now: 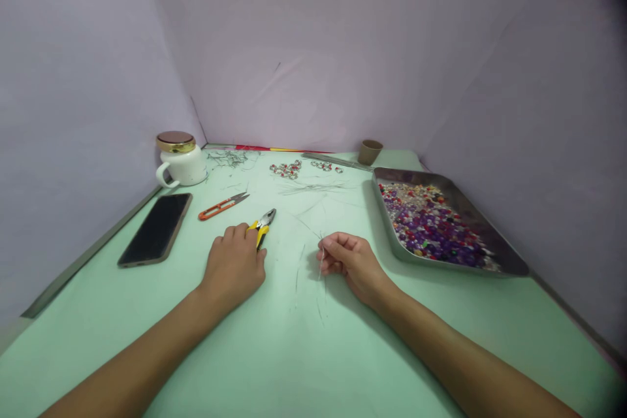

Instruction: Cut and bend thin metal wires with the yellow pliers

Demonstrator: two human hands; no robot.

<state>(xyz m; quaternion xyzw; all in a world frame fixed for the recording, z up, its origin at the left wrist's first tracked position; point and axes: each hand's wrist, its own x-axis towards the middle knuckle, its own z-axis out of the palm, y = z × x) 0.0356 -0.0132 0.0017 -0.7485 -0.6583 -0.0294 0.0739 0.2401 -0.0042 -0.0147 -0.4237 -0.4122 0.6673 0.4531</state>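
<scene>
My left hand [235, 261] is closed over the yellow handles of a pair of pliers [263, 225], low against the table. The jaws of the pliers point away from me, and most of the handles are hidden under my palm. In a pinch between thumb and fingertips, my right hand [353, 264] holds a thin wire [322, 258] that stands roughly upright. Several loose wire pieces [296, 281] lie on the green tabletop between my two hands.
At left lie a phone [155, 230] and orange thread snips [223, 207], with a lidded white mug [182, 163] behind. Wire scraps [230, 158], beaded rings [287, 170], straight wires [316, 188] and a brown cup [369, 152] are farther back. A metal tray [453, 266] of beads stands right.
</scene>
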